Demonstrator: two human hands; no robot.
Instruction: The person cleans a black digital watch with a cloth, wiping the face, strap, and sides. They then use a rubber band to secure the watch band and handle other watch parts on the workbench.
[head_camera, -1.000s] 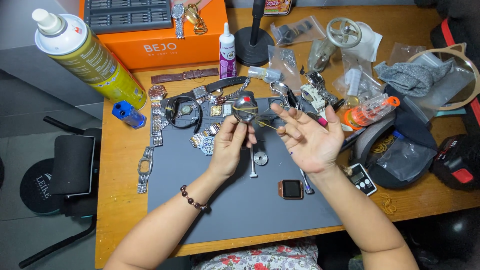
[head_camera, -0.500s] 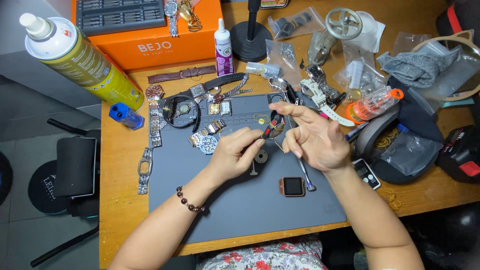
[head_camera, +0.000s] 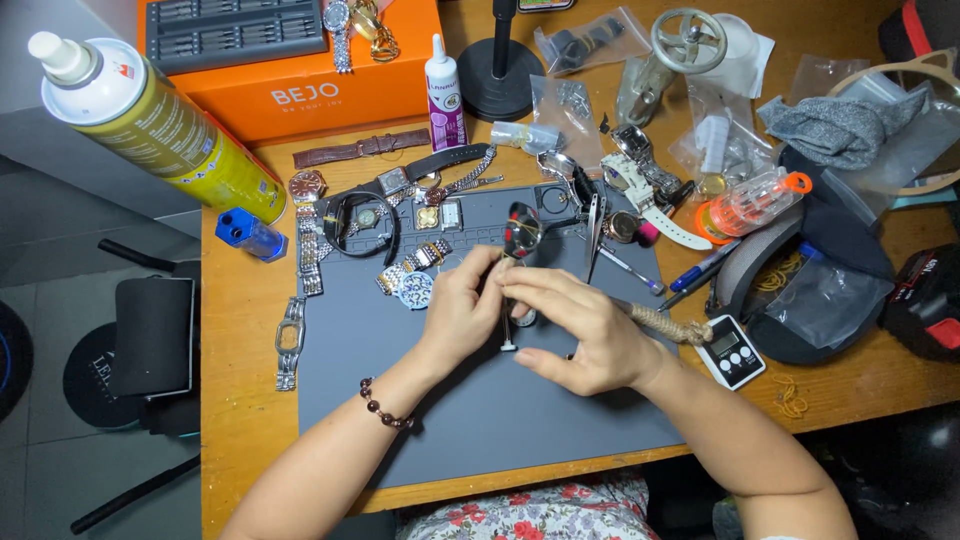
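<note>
Held piece: a small round dark watch case (head_camera: 522, 232), centre of the frame, raised just above the grey rubber work mat (head_camera: 400, 380) so both hands can reach it.
Left hand (head_camera: 458, 312): fingertips pinched at the piece from the left, steadying it.
Right hand (head_camera: 585, 335): fingers curled, thumb and forefinger pinching a thin metal tool (head_camera: 507, 318) standing upright on the mat.
Around: loose metal watches and bracelets (head_camera: 410, 270) along the mat's upper edge, within reach; orange box (head_camera: 300, 75) upper left; yellow spray can (head_camera: 150, 125) far upper left.
</note>
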